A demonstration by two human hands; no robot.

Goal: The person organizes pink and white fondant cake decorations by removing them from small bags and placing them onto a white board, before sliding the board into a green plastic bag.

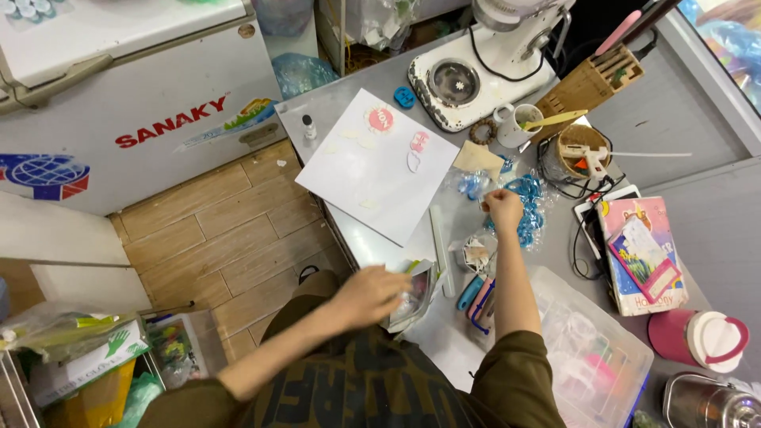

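Grey and crowded, the counter [697, 103] runs from the middle of the frame to the right edge, with wood-look floor tiles [230, 230] at left centre and a white chest freezer [135, 87] filling the upper left. Near the middle of the frame my left hand [371, 295] rests palm down, fingers loosely curled, on a small clear plastic packet [416, 297] at the counter's near edge; it is blurred, so I cannot tell whether it grips the packet or only touches it. My right hand [504, 209] reaches further up the frame, closed into a loose fist with the fingertips pinched together beside a heap of blue plastic pieces [529, 208]; whatever it pinches is too small to make out. Just left of that hand lies a large white sheet [372, 170] carrying a round pink sticker [380, 119] and a smaller pink shape [419, 141]. Between my forearms sit a crumpled clear wrapper [478, 254] and some blue and pink tools [476, 295]. Right of my right arm is a clear lidded box [590, 349]. At upper centre stands a white stand mixer [483, 71], with a white mug [515, 123] and a wooden knife block [590, 83] beside it. A colourful book [642, 254] lies at right, a pink flask [701, 337] below it.
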